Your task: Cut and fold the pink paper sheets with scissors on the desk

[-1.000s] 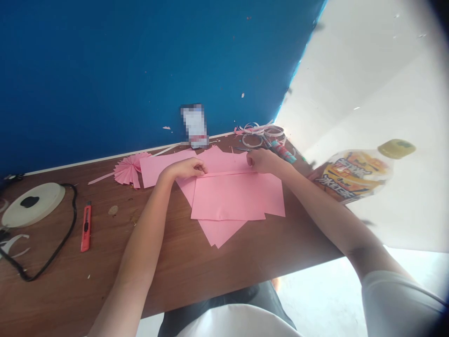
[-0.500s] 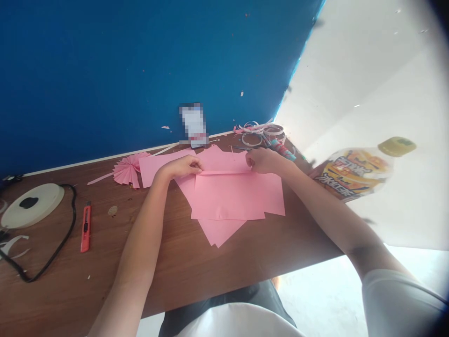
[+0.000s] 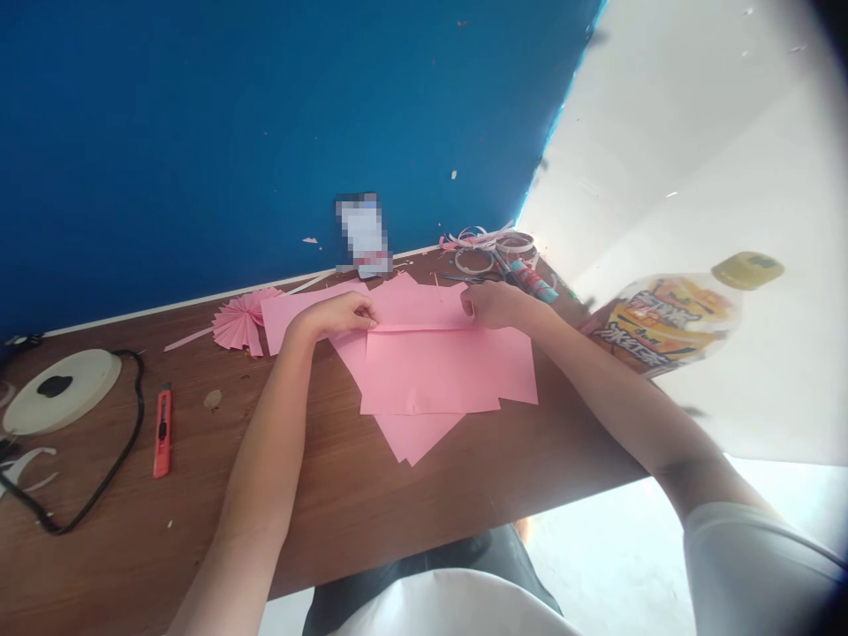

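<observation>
A stack of pink paper sheets lies on the brown wooden table. The top sheet has a narrow fold along its far edge. My left hand pinches the left end of that fold, fingers closed on the paper. My right hand pinches the right end of the same fold, fingers curled on it. A finished pink pleated paper fan rests to the left of the sheets, beside my left hand.
A red utility knife lies at the left, near a white round device with a black cable. Tape rolls, scissors and a glue stick sit at the far right corner. A plastic drink bottle stands at the table's right edge. A blue wall is behind.
Both hands have shifted slightly away along the fold, pressing it over the top sheet's far edge. The view has drifted a little; nothing else moved.
</observation>
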`<state>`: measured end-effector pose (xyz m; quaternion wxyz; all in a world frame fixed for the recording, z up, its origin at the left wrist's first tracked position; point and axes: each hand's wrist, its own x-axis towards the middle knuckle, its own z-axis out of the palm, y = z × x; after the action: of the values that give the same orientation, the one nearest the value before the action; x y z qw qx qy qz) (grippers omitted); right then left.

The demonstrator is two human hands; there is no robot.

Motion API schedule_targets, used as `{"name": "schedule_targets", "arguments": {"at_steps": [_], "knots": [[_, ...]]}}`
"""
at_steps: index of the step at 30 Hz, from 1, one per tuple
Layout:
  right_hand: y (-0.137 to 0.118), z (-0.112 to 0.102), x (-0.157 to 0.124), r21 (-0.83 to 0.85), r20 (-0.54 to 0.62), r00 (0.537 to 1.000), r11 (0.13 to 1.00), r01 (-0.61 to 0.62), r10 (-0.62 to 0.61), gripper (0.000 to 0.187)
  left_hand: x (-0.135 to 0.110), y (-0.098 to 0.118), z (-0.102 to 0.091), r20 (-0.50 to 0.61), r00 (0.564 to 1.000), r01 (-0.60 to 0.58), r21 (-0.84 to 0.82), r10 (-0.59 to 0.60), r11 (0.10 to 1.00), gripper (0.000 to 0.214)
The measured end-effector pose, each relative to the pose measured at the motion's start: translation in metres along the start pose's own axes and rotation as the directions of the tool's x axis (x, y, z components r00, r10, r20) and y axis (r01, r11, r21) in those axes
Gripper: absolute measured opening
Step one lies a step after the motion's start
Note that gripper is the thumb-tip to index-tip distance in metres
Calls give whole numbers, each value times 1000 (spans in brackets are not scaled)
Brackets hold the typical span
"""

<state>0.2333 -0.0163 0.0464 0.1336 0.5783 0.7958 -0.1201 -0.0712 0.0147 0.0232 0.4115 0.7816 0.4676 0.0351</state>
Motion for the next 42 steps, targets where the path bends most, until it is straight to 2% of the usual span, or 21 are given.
{"name": "schedule_targets", "arguments": {"at_steps": [9,17,20,26,32,42], "knots": [[-3,-1,-1,-9,33,999,1000,-13,14,31,-6,5,-5,20,999,43,24,-44,999,30],[-15,-11,-16,-115,178,984,993,35,-14,35,-11,11,-2,116,992,44,39,-49,998,24],[-17,-12,-17,-113,174,985,993,34,-14,35,-9,9,-1,100,993,57,42,-61,997,24],[-15,-11,-15,-80,121,993,997,12,-2,31,-6,2,-1,-8,999,52,65,-51,997,23],[-8,-5,-8,-43,68,997,999,26,-23,28,-5,-2,-1,-11,997,71,55,-71,996,24],[-8,-3,-5,-53,97,995,998,37,-32,31,-5,-2,-1,-24,998,55,46,-54,997,24]]}}
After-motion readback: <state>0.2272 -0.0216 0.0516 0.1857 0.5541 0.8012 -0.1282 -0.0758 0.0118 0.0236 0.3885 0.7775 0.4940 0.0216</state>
